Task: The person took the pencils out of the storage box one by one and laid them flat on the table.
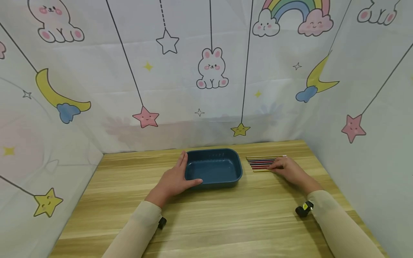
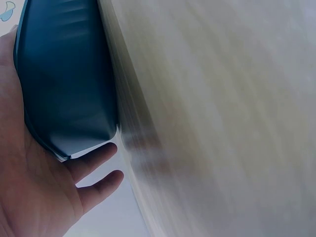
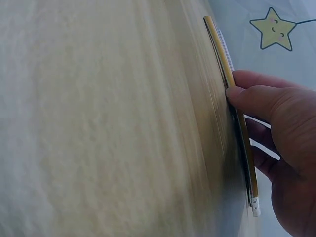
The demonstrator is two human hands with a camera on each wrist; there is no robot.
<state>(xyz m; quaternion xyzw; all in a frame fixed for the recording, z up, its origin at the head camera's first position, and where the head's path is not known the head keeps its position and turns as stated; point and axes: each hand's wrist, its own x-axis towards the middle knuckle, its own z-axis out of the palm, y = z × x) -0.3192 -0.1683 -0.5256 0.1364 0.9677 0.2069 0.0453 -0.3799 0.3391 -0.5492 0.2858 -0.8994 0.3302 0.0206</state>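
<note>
A dark blue rectangular box [image 1: 222,185], with no lid on it, stands on the table. My left hand [image 1: 174,179] rests at its left end, thumb laid over the front rim and the other fingers stretched along the side. Seen from the left wrist, the fingers [image 2: 101,190] are straight and spread beside the box's end. To the right of the box, my right hand [image 1: 288,172] pinches a yellow pencil [image 3: 222,47] with a white eraser end between thumb and forefinger. Just behind it lies a row of several pencils [image 1: 258,164], dark, red and yellow, side by side.
The wood-grain table [image 1: 226,222] stretches in front of the box and to both sides. White cloth [image 1: 180,89] printed with stars, moons and rabbits hangs behind and along both sides. A small black device [image 1: 303,209] sits at the right wrist.
</note>
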